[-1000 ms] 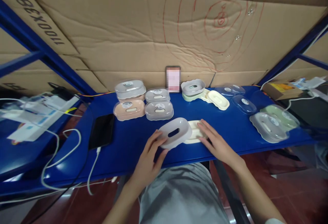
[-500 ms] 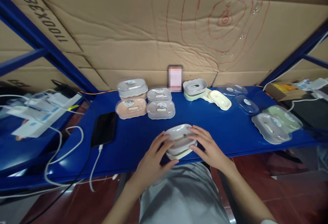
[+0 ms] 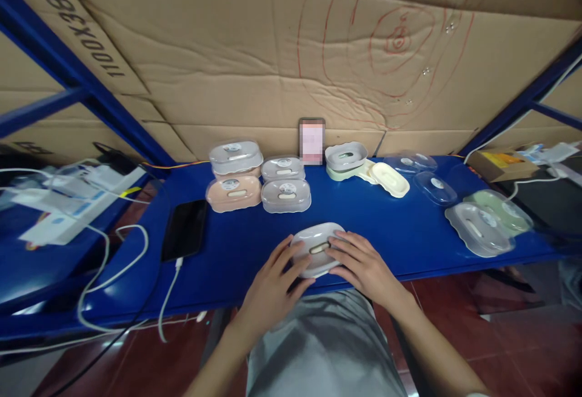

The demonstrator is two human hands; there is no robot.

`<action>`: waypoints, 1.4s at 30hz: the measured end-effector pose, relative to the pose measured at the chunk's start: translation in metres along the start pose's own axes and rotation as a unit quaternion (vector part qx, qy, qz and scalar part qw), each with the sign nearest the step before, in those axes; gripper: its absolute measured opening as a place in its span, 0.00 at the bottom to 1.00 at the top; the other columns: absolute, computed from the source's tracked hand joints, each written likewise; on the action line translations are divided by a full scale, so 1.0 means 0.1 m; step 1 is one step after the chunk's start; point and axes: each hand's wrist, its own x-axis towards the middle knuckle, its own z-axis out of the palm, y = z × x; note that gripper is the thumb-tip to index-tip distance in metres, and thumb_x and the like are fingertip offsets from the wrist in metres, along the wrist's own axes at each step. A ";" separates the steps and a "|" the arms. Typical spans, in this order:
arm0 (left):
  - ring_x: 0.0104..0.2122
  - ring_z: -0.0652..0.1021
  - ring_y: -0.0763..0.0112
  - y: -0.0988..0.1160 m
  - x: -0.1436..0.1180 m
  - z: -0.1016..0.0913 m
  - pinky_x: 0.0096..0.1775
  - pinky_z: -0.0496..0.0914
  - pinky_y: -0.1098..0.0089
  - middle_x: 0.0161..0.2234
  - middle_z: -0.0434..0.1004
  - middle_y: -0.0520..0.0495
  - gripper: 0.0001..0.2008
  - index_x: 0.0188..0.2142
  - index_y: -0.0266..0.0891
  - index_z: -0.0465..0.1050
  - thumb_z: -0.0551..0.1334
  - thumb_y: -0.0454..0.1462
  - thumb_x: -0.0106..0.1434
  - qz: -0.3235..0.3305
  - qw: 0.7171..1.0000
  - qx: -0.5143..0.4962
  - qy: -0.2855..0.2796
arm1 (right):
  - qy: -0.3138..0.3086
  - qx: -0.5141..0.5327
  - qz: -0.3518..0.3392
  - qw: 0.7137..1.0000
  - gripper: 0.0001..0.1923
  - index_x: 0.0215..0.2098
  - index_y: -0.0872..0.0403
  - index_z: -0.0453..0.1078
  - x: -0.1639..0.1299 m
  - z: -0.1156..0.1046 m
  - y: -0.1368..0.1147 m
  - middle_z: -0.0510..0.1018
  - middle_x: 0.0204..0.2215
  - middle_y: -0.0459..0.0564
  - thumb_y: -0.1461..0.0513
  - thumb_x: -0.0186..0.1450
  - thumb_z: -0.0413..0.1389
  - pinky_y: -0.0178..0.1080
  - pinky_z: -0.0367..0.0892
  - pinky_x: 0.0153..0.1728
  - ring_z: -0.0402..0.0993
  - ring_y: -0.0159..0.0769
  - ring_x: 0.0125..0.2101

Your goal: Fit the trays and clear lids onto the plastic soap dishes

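A grey oval soap dish (image 3: 318, 238) with a slot in its middle lies near the front edge of the blue table. My left hand (image 3: 278, 276) grips its left side, the fingers reaching over the rim and the thumb low at the front. On the right side, my right hand (image 3: 361, 259) holds the same dish, its fingertips on the inner surface near the slot. A pale piece shows through the slot. The cream lower part is mostly hidden beneath the grey one.
Lidded soap dishes (image 3: 234, 194) stand in stacks at the back left. Loose grey and cream dish parts (image 3: 390, 179), clear lids (image 3: 435, 188) and lidded dishes (image 3: 479, 228) lie to the right. A black phone (image 3: 184, 230) with a white cable lies left; another phone (image 3: 312, 141) leans upright behind.
The grey dish has settled lower, so the cream part under it barely shows. My right hand's fingers have moved in and down along the dish; my left hand stays at its side.
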 end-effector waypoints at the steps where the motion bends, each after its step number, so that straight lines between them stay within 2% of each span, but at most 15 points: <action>1: 0.69 0.71 0.47 0.00 0.00 0.00 0.63 0.77 0.46 0.62 0.77 0.40 0.17 0.60 0.45 0.74 0.67 0.39 0.74 0.003 1.000 0.005 0.004 | -0.001 -0.002 -0.006 1.000 0.19 0.65 0.52 0.73 0.01 0.00 -0.02 0.79 0.63 0.55 0.58 0.78 0.57 0.58 0.67 0.70 0.69 0.47 0.69; 5: 0.69 0.71 0.48 0.02 0.03 -0.02 0.63 0.78 0.49 0.62 0.77 0.41 0.17 0.60 0.44 0.75 0.66 0.38 0.73 -0.003 1.000 0.010 -0.007 | -0.031 0.015 -0.018 0.999 0.19 0.66 0.50 0.71 0.02 -0.07 0.03 0.77 0.65 0.52 0.60 0.79 0.54 0.55 0.64 0.72 0.68 0.43 0.69; 7: 0.69 0.71 0.49 0.04 0.04 -0.04 0.63 0.77 0.49 0.62 0.77 0.41 0.16 0.60 0.44 0.75 0.66 0.38 0.74 -0.012 1.000 0.006 -0.019 | -0.022 0.011 0.009 1.000 0.20 0.68 0.47 0.70 -0.01 -0.19 0.24 0.75 0.67 0.52 0.59 0.80 0.53 0.54 0.65 0.71 0.68 0.42 0.70; 9: 0.69 0.71 0.50 0.05 0.05 -0.05 0.64 0.77 0.49 0.63 0.77 0.42 0.16 0.60 0.44 0.75 0.65 0.38 0.74 -0.016 1.000 0.001 -0.025 | 0.029 -0.037 0.091 0.995 0.22 0.70 0.48 0.68 -0.05 -0.38 0.59 0.73 0.68 0.55 0.57 0.80 0.51 0.55 0.64 0.71 0.67 0.45 0.70; 11: 0.69 0.72 0.50 0.05 0.05 -0.05 0.64 0.77 0.49 0.63 0.77 0.42 0.15 0.59 0.44 0.75 0.64 0.38 0.74 -0.019 1.000 -0.001 -0.023 | 0.086 -0.133 0.222 0.962 0.27 0.72 0.56 0.65 -0.11 -0.57 1.02 0.70 0.70 0.64 0.54 0.80 0.49 0.60 0.62 0.70 0.64 0.54 0.71; 13: 0.69 0.72 0.50 0.05 0.05 -0.04 0.64 0.77 0.49 0.63 0.76 0.42 0.15 0.59 0.45 0.76 0.64 0.38 0.74 -0.023 0.999 0.000 -0.025 | 0.087 -0.225 0.366 0.899 0.35 0.74 0.67 0.58 -0.18 -0.71 1.42 0.61 0.72 0.77 0.51 0.78 0.49 0.67 0.61 0.68 0.57 0.67 0.73; 15: 0.69 0.71 0.49 0.05 0.05 -0.04 0.64 0.76 0.49 0.64 0.76 0.42 0.16 0.59 0.45 0.75 0.65 0.38 0.74 -0.024 0.999 0.002 -0.028 | 0.042 -0.260 0.464 0.846 0.42 0.74 0.74 0.53 -0.25 -0.75 1.69 0.60 0.71 0.84 0.49 0.76 0.50 0.68 0.60 0.66 0.57 0.73 0.72; 17: 0.69 0.71 0.49 0.05 0.04 -0.03 0.64 0.76 0.49 0.64 0.76 0.42 0.16 0.59 0.44 0.75 0.65 0.38 0.74 -0.025 0.999 0.002 -0.030 | -0.015 -0.255 0.502 0.826 0.43 0.74 0.73 0.52 -0.31 -0.71 1.80 0.66 0.67 0.83 0.47 0.75 0.50 0.68 0.60 0.66 0.62 0.71 0.69; 20: 0.69 0.71 0.50 0.05 0.05 -0.04 0.64 0.76 0.49 0.63 0.76 0.42 0.15 0.59 0.44 0.75 0.64 0.38 0.74 -0.026 0.999 0.002 -0.032 | -0.033 -0.253 0.492 0.832 0.40 0.75 0.64 0.54 -0.36 -0.63 1.77 0.71 0.65 0.75 0.45 0.76 0.46 0.69 0.57 0.66 0.66 0.66 0.67; 23: 0.70 0.70 0.50 0.06 0.06 -0.04 0.65 0.75 0.49 0.63 0.76 0.42 0.15 0.59 0.44 0.75 0.64 0.38 0.75 -0.028 0.999 -0.003 -0.031 | 0.005 -0.291 0.461 0.838 0.41 0.77 0.63 0.52 -0.32 -0.66 1.75 0.60 0.73 0.74 0.43 0.77 0.45 0.67 0.55 0.68 0.57 0.66 0.72; 26: 0.70 0.71 0.50 0.06 0.06 -0.04 0.65 0.76 0.49 0.63 0.76 0.42 0.15 0.59 0.44 0.75 0.65 0.37 0.74 -0.030 0.999 -0.006 -0.026 | -0.015 -0.305 0.482 0.821 0.43 0.77 0.68 0.48 -0.20 -0.76 1.87 0.51 0.75 0.79 0.46 0.77 0.46 0.66 0.53 0.70 0.49 0.68 0.75; 30: 0.70 0.71 0.49 0.06 0.05 -0.03 0.65 0.76 0.48 0.63 0.76 0.42 0.16 0.59 0.45 0.75 0.65 0.37 0.74 -0.032 0.999 -0.004 -0.030 | -0.081 -0.261 0.561 0.782 0.41 0.76 0.72 0.50 -0.04 -0.87 2.00 0.57 0.72 0.83 0.49 0.78 0.45 0.75 0.46 0.68 0.53 0.70 0.73; 32: 0.70 0.70 0.49 0.06 0.05 -0.04 0.65 0.76 0.47 0.64 0.76 0.42 0.16 0.60 0.45 0.75 0.65 0.37 0.74 -0.030 0.999 -0.004 -0.033 | -0.089 -0.255 0.565 0.780 0.39 0.75 0.70 0.54 -0.02 -0.90 1.96 0.62 0.69 0.82 0.48 0.78 0.45 0.76 0.48 0.65 0.59 0.71 0.69; 38: 0.69 0.71 0.48 0.07 0.03 -0.03 0.64 0.76 0.49 0.65 0.73 0.39 0.15 0.57 0.44 0.75 0.67 0.38 0.72 -0.047 0.999 -0.017 -0.003 | -0.076 -0.290 0.505 0.809 0.32 0.67 0.60 0.69 -0.18 -0.82 1.51 0.72 0.62 0.72 0.47 0.77 0.48 0.68 0.59 0.57 0.68 0.66 0.60; 42: 0.68 0.73 0.49 0.07 0.01 -0.03 0.63 0.77 0.51 0.69 0.66 0.37 0.14 0.54 0.44 0.75 0.69 0.39 0.70 -0.093 0.995 -0.041 0.008 | -0.025 -0.307 0.435 0.846 0.28 0.65 0.57 0.71 -0.35 -0.62 1.07 0.76 0.57 0.68 0.49 0.77 0.51 0.59 0.67 0.50 0.72 0.62 0.54</action>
